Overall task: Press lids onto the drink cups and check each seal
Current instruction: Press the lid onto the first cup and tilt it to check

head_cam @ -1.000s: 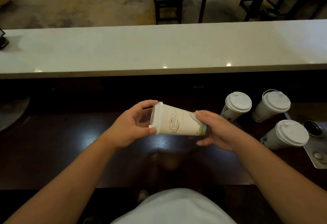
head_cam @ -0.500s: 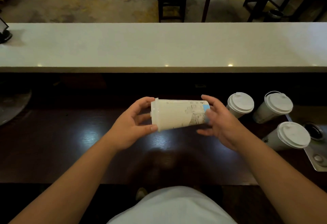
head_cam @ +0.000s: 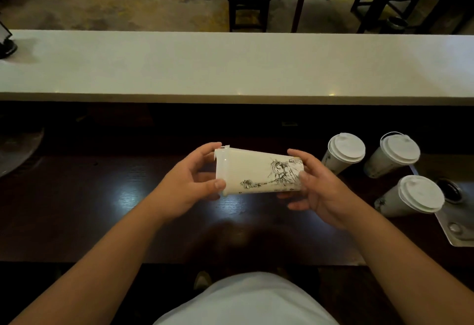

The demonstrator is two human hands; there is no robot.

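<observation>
A white paper cup (head_cam: 251, 170) with a black ink drawing lies on its side in the air above the dark wooden counter (head_cam: 102, 209). Its translucent lid (head_cam: 221, 168) points left. My left hand (head_cam: 189, 186) grips the lidded end, thumb on the near rim and fingers over the top. My right hand (head_cam: 315, 186) holds the cup's base, fingers curled around it. Three more lidded cups stand at the right: one (head_cam: 343, 152), a second (head_cam: 395, 154), and a third (head_cam: 413, 196) nearer to me.
A long white countertop (head_cam: 230, 65) runs across behind the dark counter. A metal tray (head_cam: 456, 229) lies at the right edge beside a dark round object (head_cam: 450, 191). A grey round plate (head_cam: 18, 150) shows at the far left. Chairs and tables stand beyond.
The cup has been rotated about its long axis in both hands, so a different part of the drawing faces up. It stays on its side, lid to the left.
</observation>
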